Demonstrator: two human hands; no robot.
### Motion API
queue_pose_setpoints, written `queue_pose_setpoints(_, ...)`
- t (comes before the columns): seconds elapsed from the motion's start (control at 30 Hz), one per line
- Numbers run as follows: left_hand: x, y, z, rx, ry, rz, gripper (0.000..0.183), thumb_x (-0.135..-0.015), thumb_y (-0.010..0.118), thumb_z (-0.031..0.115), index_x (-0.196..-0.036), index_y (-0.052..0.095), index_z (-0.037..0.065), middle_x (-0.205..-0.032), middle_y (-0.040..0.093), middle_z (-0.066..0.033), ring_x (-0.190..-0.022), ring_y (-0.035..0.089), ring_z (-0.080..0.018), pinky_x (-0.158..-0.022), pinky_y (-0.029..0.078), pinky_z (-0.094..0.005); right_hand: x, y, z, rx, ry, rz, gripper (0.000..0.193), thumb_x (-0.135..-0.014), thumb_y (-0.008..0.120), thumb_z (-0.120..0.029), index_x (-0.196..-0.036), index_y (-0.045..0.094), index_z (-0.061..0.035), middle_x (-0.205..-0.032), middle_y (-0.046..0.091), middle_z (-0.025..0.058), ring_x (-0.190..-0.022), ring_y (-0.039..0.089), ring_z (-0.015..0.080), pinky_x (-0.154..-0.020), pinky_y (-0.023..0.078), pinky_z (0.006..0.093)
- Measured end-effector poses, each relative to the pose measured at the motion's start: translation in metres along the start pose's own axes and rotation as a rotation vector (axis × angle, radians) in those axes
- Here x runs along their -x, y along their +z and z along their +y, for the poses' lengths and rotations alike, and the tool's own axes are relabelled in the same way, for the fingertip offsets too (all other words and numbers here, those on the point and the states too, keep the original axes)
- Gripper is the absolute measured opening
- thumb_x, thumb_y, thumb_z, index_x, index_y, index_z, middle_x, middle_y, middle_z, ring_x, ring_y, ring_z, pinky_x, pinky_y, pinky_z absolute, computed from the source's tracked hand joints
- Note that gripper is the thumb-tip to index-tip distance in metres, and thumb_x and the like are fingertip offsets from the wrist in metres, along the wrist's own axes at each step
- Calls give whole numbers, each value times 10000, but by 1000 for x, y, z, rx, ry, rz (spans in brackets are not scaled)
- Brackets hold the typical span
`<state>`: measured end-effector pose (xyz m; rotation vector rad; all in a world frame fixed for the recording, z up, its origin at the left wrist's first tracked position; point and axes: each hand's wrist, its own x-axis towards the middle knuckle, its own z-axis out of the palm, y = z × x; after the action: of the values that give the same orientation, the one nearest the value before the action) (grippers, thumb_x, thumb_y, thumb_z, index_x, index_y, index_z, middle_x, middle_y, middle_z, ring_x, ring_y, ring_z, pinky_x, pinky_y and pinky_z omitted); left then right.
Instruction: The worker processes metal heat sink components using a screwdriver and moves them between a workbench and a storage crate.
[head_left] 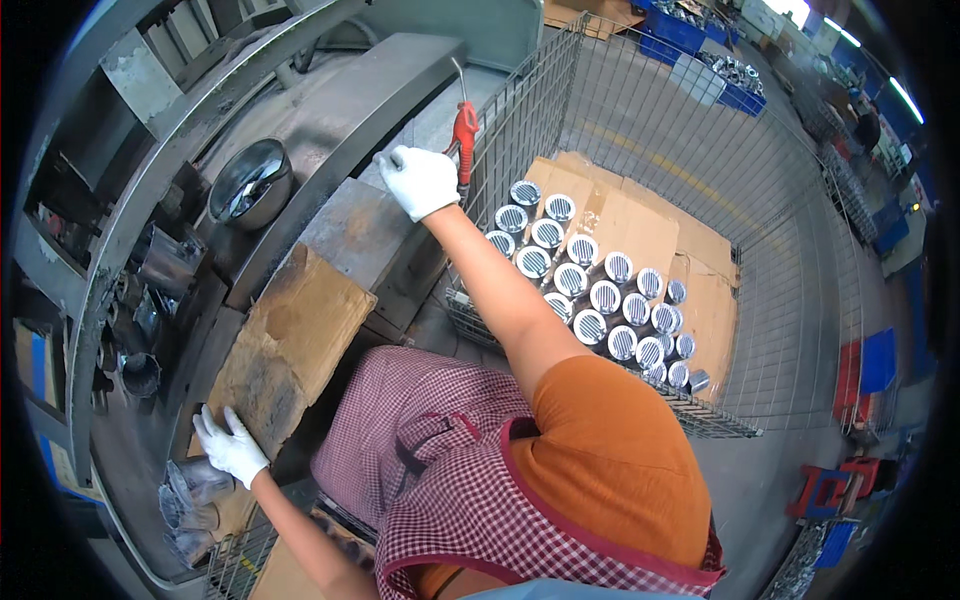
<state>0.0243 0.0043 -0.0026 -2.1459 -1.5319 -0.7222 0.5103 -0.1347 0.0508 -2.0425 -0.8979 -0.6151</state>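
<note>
- the cardboard sheet (292,345) is brown, with dark stains and worn edges; it lies at the person's left, against the grey counter (350,230).
- the left hand (232,448), in a white glove, is open with the fingers spread; it rests at the near end of this sheet and has hold of nothing that i can see.
- just beside it there are some shiny grey metal pieces (197,482).
- the right hand (418,182), also in white glove, has curled fingers; i cannot tell if something is inside.
- close to it is a red air gun (465,132) with a thin nozzle.
- in the wire cage (530,110), many metal cylinders (571,280) stand on cardboard, with pale rims and striped ends.
- any writing in the room is too small for reading.
- a dark bowl (277,205) holds small pieces.
- on the grey floor (770,440), farther away, there are blue bins (672,36).
</note>
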Motion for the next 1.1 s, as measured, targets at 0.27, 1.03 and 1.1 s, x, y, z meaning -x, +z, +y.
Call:
queue_pose_setpoints(0.27, -3, 3, -3, 79, -36, -373, 455, -938, 524, 424, -1216, 594, 71, -1233, 586, -207, -1075, 593, -366, -908, 476, -437, -1, 2, -2, 1, 13, -42, 346, -880, 557, -384, -701, 636, -99, -674, 649, 147, -645, 644, 338, -597, 499, 453)
queue_pose_setpoints(1.03, -1, 13, -6, -43, -72, -31, 603, -928, 493, 514, -1415, 429, 164, -1445, 389, -226, -1202, 507, -399, -965, 438, -473, 1, 1, 0, -25, 35, -46, 352, -889, 538, -381, -722, 646, -91, -676, 655, 135, -647, 651, 322, -609, 498, 442)
queue_pose_setpoints(1.1, -4, 40, -32, 56, -15, -460, 601, -924, 509, 498, -1411, 435, 154, -1426, 419, -221, -1197, 516, -387, -970, 436, -460, 1, 0, 1, -16, 46, -45, 354, -889, 537, -382, -718, 645, -91, -674, 654, 137, -648, 652, 322, -609, 498, 442)
